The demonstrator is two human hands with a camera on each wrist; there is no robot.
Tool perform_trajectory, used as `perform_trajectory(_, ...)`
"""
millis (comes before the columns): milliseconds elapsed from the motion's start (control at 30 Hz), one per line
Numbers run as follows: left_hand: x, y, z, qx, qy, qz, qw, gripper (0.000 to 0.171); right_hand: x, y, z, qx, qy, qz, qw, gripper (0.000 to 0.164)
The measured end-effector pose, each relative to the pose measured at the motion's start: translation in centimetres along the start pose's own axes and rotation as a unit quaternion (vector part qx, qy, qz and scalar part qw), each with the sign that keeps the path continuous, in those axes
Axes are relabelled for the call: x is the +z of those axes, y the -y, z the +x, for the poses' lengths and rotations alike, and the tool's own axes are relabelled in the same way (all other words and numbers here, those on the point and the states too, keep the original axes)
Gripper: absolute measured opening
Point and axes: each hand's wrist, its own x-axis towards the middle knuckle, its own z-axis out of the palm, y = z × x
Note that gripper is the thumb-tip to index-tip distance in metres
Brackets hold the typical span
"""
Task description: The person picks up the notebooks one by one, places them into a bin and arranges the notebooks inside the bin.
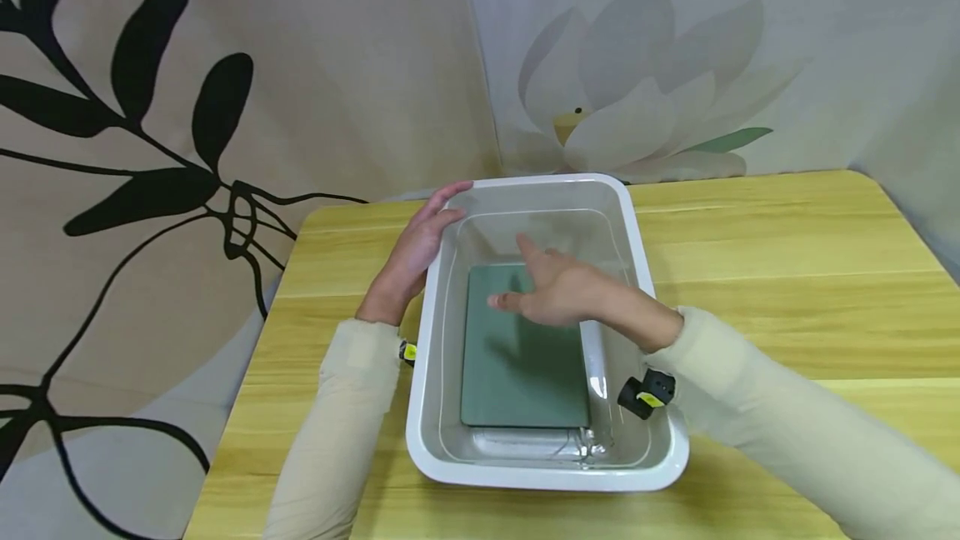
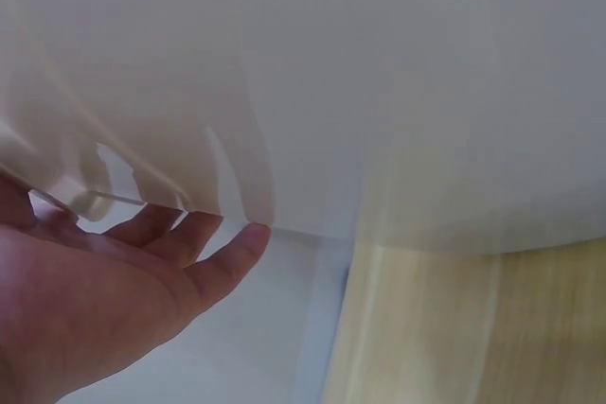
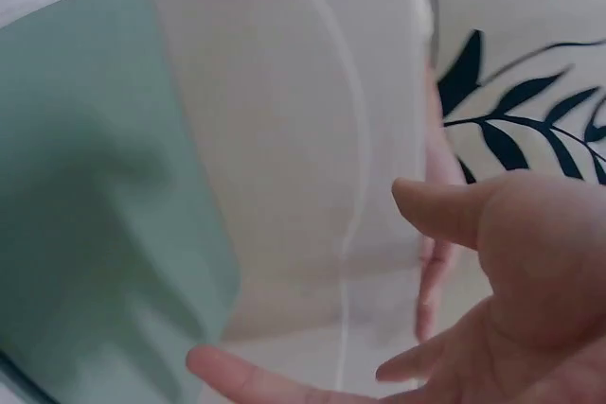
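A white plastic bin [image 1: 547, 480] stands on the table, with a flat green rectangular item [image 1: 517, 382] lying inside it. My left hand [image 1: 412, 252] holds the bin's rim near the far left corner. In the left wrist view, the fingers of the left hand [image 2: 123, 290] meet the edge of the bin wall [image 2: 284, 92]. Above the green item, inside the bin's outline, hovers my right hand [image 1: 558, 286], fingers spread and holding nothing. The right wrist view shows this right hand [image 3: 530, 262] apart from the green item [image 3: 95, 167], whose surface carries a shadow.
Glossy, see-through-looking material [image 1: 525, 444] lies along the green item's near edge. A pale shiny strip [image 1: 594, 361] runs by its right side. The wooden table [image 1: 795, 273] extends right of the bin. Behind it is a wall covering [image 1: 360, 65] with printed plants.
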Motion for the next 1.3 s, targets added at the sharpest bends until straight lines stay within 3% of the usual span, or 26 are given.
perform_trajectory(300,-0.5,0.4,0.8,-0.006,0.010,-0.010,0.9999,0.044,-2.5,0.5,-1.7,-0.070,-0.006,-0.016,0.997,0.092)
perform_trajectory(500,-0.4,0.0,0.8,-0.012,0.001,-0.004,0.9999,0.043,-4.0,0.0,-3.1,-0.108,-0.034,-0.002,0.994,0.079)
perform_trajectory(733,-0.9,-0.8,0.0,0.046,-0.042,0.057,0.9964,0.041,-5.2,-1.5,-5.0,-0.164,-0.081,0.051,0.982,0.060)
perform_trajectory(900,-1.9,-1.2,-1.3,0.085,-0.097,0.128,0.9833,0.039,-5.6,-2.7,-6.6,-0.184,-0.156,0.089,0.966,0.049)
perform_trajectory(1067,-3.0,-1.1,-2.7,0.088,-0.136,0.188,0.9687,0.039,-5.6,-4.4,-8.0,-0.181,-0.237,0.081,0.951,0.043)
perform_trajectory(1200,-3.6,-0.5,-3.8,0.078,-0.169,0.245,0.9515,0.039,-5.3,-6.6,-8.9,-0.159,-0.314,0.072,0.933,0.041)
perform_trajectory(1300,-4.1,0.0,-4.4,0.086,-0.190,0.298,0.9316,0.041,-4.9,-8.8,-9.2,-0.144,-0.367,0.063,0.917,0.043)
